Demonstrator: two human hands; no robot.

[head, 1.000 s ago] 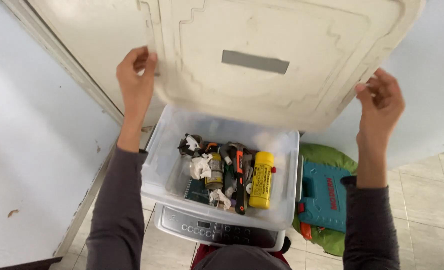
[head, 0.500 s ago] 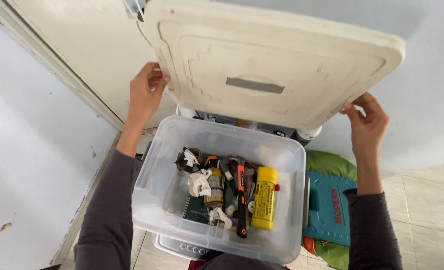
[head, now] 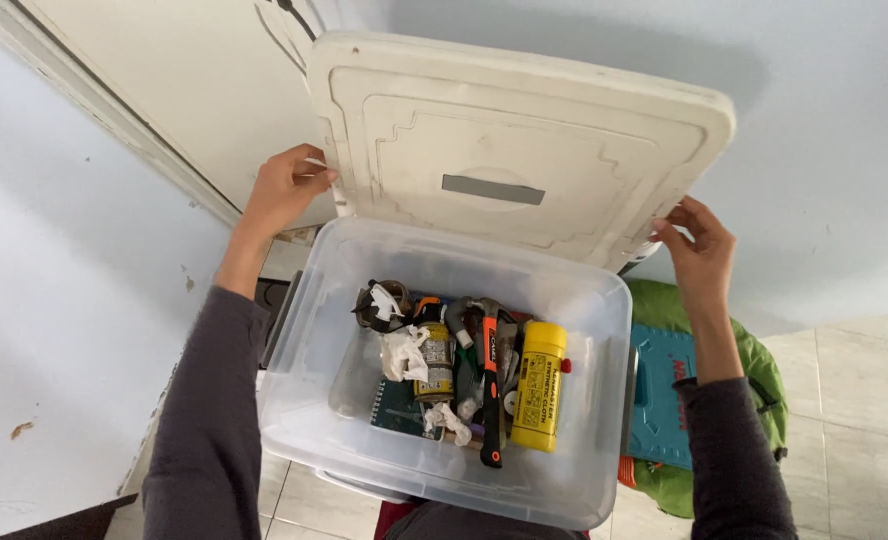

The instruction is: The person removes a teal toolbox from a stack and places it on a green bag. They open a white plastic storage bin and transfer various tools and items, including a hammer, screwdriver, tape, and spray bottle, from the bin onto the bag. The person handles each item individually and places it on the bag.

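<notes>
- Left hand (head: 284, 190) grips the left edge of the white plastic lid (head: 524, 150), fingers curled over the rim, thumb underneath.
- Right hand (head: 699, 250) pinches the lid's right edge, fingers closed lightly on the rim; one hand at each side keeps the wide panel level.
- Lid is held raised and tilted up beyond the clear storage bin (head: 314, 330), underside facing the person, so the contents are exposed.
- Bin sits directly below and between the forearms, atop another container whose edge shows beneath.
- Inside: hammer with orange-and-black handle (head: 490, 390), lying lengthwise; yellow cylindrical canister (head: 538, 398) touching it on the right; crumpled white paper (head: 404, 352); dark green notebook (head: 396, 410) at the bottom.
- Teal tool case (head: 659, 400) rests on a green bag (head: 754, 370) on the tiled floor, just right of the bin.
</notes>
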